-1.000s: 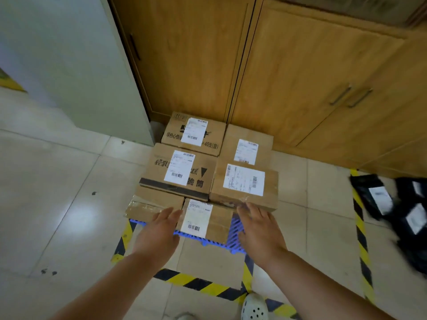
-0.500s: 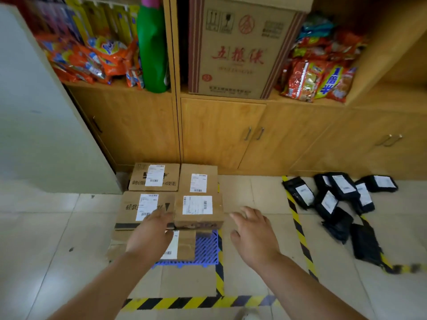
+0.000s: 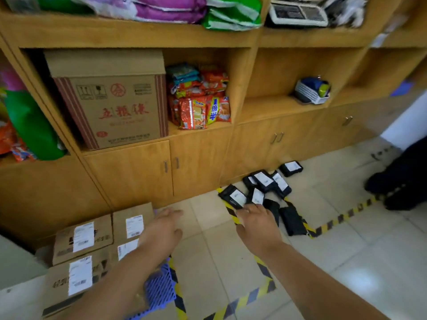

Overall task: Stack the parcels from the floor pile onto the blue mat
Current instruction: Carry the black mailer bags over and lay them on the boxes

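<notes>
Several brown cardboard boxes [image 3: 83, 236] already sit on your blue plastic grid mat [image 3: 159, 287]. The black plastic mailer bags [image 3: 265, 188] remain piled on the floor. Your left hand [image 3: 161, 229] and right hand [image 3: 256, 218] are spread, apparently holding nothing.

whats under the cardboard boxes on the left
A blue mat shows at the near right edge of the cardboard boxes, beside the left forearm. How far the mat runs beneath the boxes is covered, as is anything else under them.
</notes>
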A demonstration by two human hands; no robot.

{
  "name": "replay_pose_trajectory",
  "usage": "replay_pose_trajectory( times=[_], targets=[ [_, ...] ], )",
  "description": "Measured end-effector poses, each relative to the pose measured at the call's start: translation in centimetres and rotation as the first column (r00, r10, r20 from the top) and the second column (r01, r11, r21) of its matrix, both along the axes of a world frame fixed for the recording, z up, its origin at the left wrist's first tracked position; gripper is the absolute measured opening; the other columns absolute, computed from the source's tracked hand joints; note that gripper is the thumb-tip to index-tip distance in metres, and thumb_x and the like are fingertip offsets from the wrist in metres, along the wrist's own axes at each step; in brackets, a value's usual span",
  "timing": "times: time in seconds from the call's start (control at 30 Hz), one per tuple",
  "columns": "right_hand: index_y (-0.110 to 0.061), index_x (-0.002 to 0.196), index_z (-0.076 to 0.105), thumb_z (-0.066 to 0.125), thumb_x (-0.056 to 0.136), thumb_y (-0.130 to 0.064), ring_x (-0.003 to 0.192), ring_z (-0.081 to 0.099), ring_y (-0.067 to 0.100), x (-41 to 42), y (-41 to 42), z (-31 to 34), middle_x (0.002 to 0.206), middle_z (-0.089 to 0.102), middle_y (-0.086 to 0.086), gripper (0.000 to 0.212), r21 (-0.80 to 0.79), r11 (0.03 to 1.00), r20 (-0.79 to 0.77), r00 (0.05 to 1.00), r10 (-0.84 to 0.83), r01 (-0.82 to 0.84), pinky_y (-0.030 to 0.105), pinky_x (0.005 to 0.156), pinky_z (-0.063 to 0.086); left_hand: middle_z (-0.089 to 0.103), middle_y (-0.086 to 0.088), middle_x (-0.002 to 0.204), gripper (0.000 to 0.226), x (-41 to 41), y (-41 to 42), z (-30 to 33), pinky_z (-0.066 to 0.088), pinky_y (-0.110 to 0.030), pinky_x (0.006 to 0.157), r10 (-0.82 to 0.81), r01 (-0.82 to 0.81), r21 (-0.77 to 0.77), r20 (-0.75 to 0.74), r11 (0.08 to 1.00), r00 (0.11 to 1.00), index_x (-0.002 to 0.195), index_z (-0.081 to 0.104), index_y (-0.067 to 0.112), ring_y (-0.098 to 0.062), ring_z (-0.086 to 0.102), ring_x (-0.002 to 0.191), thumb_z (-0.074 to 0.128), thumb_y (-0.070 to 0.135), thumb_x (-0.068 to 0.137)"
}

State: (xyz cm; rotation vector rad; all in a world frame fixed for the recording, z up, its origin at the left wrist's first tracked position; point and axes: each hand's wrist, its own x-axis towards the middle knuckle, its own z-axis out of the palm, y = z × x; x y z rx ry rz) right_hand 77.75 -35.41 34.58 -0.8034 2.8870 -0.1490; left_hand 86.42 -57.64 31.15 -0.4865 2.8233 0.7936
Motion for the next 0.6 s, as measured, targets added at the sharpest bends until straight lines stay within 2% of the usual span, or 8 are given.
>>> replay_pose_trajectory(
  times=[0.17, 0.47, 0.6],
  targets=[
    [-0.026, 0.129, 0.054, 0.044, 0.092, -0.027, 0.123, 0.041, 0.019, -5.1, 7.0, 2.0, 0.126, 0.055, -0.003, 0.039, 0.051, 0.995, -0.026, 0.996, -0.09, 0.091, 0.032, 0.098, 0.033, 0.02, 0.006, 0.156, 0.054, -6.3, 6.1, 2.1, 0.031, -0.022, 0.107, -0.067, 0.067, 0.011, -0.03, 0.998, 0.997, 0.146, 0.031, 0.028, -0.013, 0.027, 0.139, 0.047, 0.026, 0.094],
    [-0.028, 0.133, 0.05, 0.041, 0.096, -0.031, 0.125, 0.038, 0.019, -12.4, 19.1, 3.7, 0.13, 0.052, -0.004, 0.039, 0.101, 0.973, 0.004, 0.977, -0.211, 0.21, 0.032, 0.103, 0.032, 0.029, 0.006, 0.152, 0.052, -16.1, 17.1, 4.0, 0.039, -0.027, 0.101, -0.149, 0.153, 0.028, -0.092, 0.988, 0.984, 0.144, 0.035, 0.029, -0.014, 0.038, 0.132, 0.049, 0.027, 0.093],
    [-0.026, 0.133, 0.05, 0.041, 0.095, -0.03, 0.125, 0.038, 0.02, -14.9, 23.1, 4.6, 0.131, 0.052, -0.003, 0.039, 0.109, 0.958, -0.01, 0.964, -0.266, 0.266, 0.032, 0.102, 0.032, 0.03, 0.005, 0.151, 0.05, -19.7, 21.0, 4.8, 0.037, -0.026, 0.103, -0.201, 0.206, 0.037, -0.103, 0.978, 0.974, 0.142, 0.039, 0.027, -0.013, 0.037, 0.133, 0.049, 0.023, 0.093]
  ],
)
